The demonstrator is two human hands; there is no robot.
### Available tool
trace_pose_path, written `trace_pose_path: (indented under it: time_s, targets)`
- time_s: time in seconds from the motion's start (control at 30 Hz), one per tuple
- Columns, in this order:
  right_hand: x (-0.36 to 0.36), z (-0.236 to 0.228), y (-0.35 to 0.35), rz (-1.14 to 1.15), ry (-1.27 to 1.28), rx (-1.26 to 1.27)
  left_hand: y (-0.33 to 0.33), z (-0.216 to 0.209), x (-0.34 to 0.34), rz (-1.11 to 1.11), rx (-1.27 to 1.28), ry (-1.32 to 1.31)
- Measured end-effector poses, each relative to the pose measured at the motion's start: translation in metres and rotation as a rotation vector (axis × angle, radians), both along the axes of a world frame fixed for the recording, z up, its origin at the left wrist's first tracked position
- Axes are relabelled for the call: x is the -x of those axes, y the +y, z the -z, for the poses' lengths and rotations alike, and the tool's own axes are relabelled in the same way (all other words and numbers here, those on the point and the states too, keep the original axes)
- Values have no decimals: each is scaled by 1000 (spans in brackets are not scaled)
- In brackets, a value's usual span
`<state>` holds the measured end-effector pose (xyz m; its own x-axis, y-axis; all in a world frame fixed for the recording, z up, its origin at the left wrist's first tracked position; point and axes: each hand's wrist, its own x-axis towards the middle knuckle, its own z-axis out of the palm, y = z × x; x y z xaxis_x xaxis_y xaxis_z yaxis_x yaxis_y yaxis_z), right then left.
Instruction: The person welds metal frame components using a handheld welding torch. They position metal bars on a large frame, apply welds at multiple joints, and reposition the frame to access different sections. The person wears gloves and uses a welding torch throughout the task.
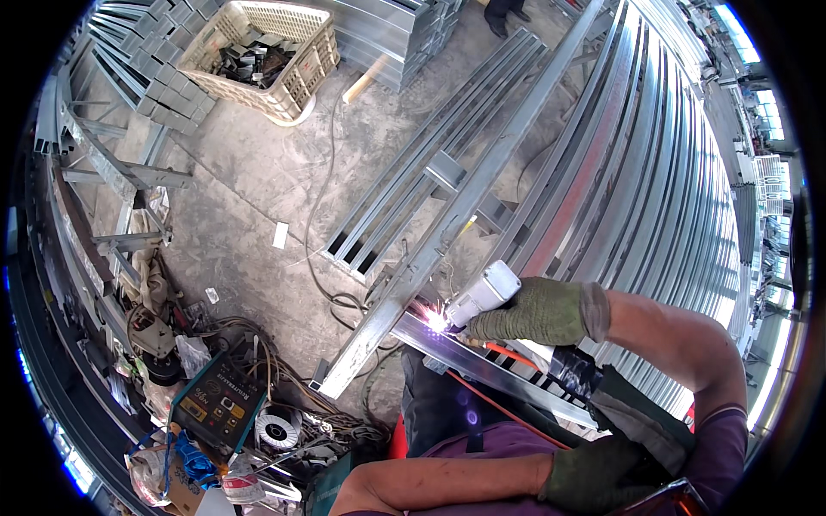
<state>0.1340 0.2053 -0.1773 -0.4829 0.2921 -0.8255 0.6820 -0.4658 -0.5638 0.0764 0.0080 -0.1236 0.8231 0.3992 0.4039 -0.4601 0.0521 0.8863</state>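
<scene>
My right hand (540,311), in a green knitted glove, is closed around a welding gun with a pale grey, box-shaped head (487,291). A bright arc with sparks (437,321) burns at its tip, on a silver steel tube (482,367) lying in front of my body. Behind the gun, a black-taped section (575,370) leads into a dark sleeved cable (632,411). My left hand (589,475), also in a green glove, is across my body beside that cable. Its fingers are hidden, so its grip does not show.
A long steel beam (447,228) runs diagonally past the weld. Many steel tubes (637,172) lie side by side on the right. A welding machine (222,400), a wire spool (280,427) and tangled cables stand lower left. A plastic crate (297,82) holds metal pieces.
</scene>
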Motion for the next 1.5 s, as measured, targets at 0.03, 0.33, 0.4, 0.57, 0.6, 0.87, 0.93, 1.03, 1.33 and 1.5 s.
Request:
trace_pose_path:
  time_s: [0.03, 0.33, 0.4, 0.57, 0.6, 0.87, 0.93, 1.03, 1.33, 1.5]
  targets:
    - [0, -1, 0, 4, -19, 10, -2, 0, 0, -1, 1, 17]
    - [-12, 6, -12, 89, 42, 16, -1, -6, -6, -42, 148, -94]
    - [-10, 1, -11, 118, 43, 45, -13, 3, -15, -31, 74, -82]
    - [-15, -13, -9, 172, 97, 37, -7, -5, -13, 44, 120, -60]
    - [-15, -17, -7, 178, 109, 32, 7, -11, -7, 98, 207, -65]
    - [-44, -38, -12, 182, 136, -146, -2, -13, -18, 245, 363, 197]
    - [-50, -42, -16, 233, 160, -169, -20, 0, -30, 170, 341, 297]
    - [-59, -39, -26, 329, 274, -217, -46, 31, -41, 78, 291, 431]
    - [-119, 24, -112, 474, 371, -278, -45, 92, 73, -556, 188, 1056]
    - [-137, 54, -152, 461, 349, -276, 37, 172, 186, -1566, -212, 1013]
